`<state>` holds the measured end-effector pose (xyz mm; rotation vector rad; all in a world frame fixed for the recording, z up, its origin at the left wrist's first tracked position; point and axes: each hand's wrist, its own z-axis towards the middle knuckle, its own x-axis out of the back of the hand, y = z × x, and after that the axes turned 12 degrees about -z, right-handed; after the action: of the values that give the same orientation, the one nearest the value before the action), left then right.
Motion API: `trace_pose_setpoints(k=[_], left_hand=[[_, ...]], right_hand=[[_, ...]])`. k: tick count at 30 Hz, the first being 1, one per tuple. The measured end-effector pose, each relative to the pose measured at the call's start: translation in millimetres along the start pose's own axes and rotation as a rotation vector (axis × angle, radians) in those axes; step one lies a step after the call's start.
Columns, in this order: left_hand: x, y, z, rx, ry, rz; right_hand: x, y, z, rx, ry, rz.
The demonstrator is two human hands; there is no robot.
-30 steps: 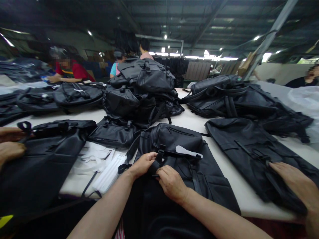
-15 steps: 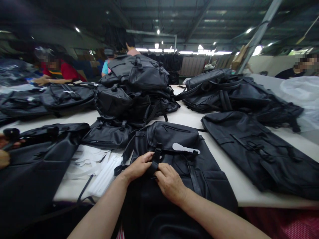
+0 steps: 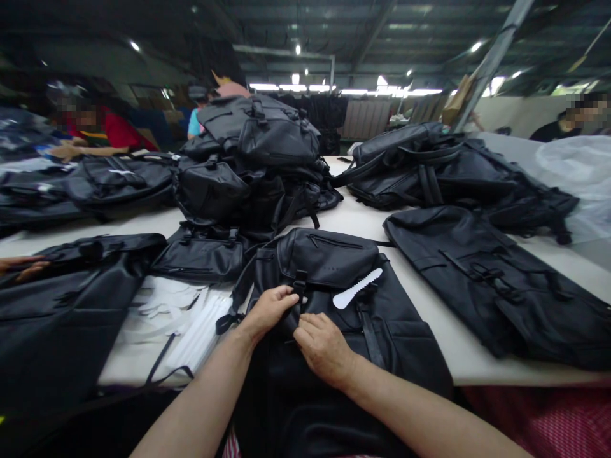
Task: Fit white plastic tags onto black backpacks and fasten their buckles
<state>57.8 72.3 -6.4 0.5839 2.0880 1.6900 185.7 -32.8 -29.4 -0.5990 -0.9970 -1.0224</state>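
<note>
Bag [image 3: 334, 254] lies front up at the near edge of the table [image 3: 468, 375], centre of view, its near part dark and running toward the wearer. Both hands at a strap [image 3: 300, 304] on its front, just below a small buckle [image 3: 300, 278]. Left hand [image 3: 272, 313]: thumb and forefinger pinch the strap close under the buckle. Right hand [image 3: 327, 350]: fingers bunched, tips gripping the strap lower down; the exact hold is partly hidden by the knuckles. Hands near each other, fingertips apart. A white tag [image 3: 358, 289] with a toothed edge lies aslant on the bag, right of the strap, clear of the hands. Left of the bag: white scraps [image 3: 167, 302] and a bundle of white strips [image 3: 203, 337] on the table. A small bag [image 3: 205, 257] sits beyond them. Far left, another black bag [image 3: 81, 286], a co-worker's hand [image 3: 23, 267] at its upper end; grip there cannot be told. To the right, a further black bag [image 3: 477, 280] lies flat and slanted. Behind, two heaps of black bags, the middle heap [image 3: 272, 140] higher than the right heap [image 3: 420, 165]. Person in red [image 3: 121, 130] leans over at upper left.
</note>
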Motion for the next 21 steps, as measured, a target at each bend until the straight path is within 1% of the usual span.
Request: trace_pose_setpoints(k=[4,5,7,10,11,15,16,18,21], left_hand=[[-1.6,-8.1,-1.7,-0.039,0.045,0.015],[-1.8,-10.2,-1.9,-0.036,0.06,0.005],[-2.0,-14.0,-1.8,-0.009,0.078,-0.026],[-1.7,-17.4,-0.7,0.022,0.071,-0.055],[-1.4,-17.8,-0.4,0.022,0.067,-0.05],[-0.4,-18.2,-0.4,0.009,0.078,-0.018],[-0.2,-18.4,-0.7,0.007,0.083,-0.011],[0.1,-19.2,-1.4,0.005,0.089,-0.001],[0.6,-21.5,-2.4,0.011,0.095,0.005]], right_hand=[[-3.0,5.1,-1.1,0.035,0.081,0.101],[-2.7,3.6,-1.9,0.063,0.098,0.125],[0.6,-5.3,-5.2,0.174,0.102,0.172],[12.7,-29.5,-12.8,0.335,0.03,0.257],[18.2,-38.1,-14.9,0.35,-0.001,0.294],[38.9,-60.9,-15.0,0.246,-0.111,0.429],[42.4,-63.6,-13.8,0.245,-0.131,0.424],[46.5,-67.3,-12.6,0.311,-0.153,0.374],[47.8,-72.4,-16.0,0.386,-0.136,0.287]])
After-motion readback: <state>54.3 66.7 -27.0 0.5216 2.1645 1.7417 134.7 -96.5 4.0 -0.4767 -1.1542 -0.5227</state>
